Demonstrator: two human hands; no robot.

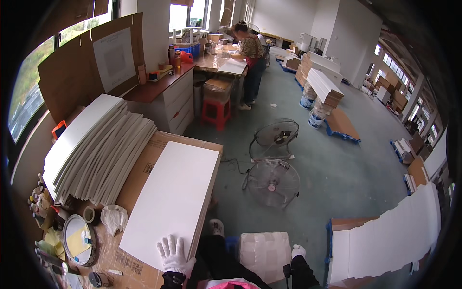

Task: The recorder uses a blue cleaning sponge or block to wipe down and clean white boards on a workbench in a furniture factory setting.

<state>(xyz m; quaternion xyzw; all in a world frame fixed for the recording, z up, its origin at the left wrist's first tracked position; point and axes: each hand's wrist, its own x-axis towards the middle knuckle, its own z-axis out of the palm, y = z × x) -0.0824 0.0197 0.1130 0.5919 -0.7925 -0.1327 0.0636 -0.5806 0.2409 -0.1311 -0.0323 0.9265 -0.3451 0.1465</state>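
A white rectangular panel (175, 188) lies along the right side of the cardboard-covered bench. Flat on its near end rests my left hand (174, 255), in a white glove, with the fingers spread. My right hand (298, 251), also gloved, hangs low to the right, away from the bench and beside a white wrapped block (264, 255). Its fingers look curled in, and I see nothing in them. Left of the panel leans a tall stack of white panels (96, 149), slanted over one another.
Near left on the bench are a round tub lid (79, 241), a crumpled plastic bag (114, 219) and a small jar (98, 279). Two floor fans (273, 183) stand right of the bench. More white panels (385, 245) lie at lower right. A person (252, 62) works at a far table.
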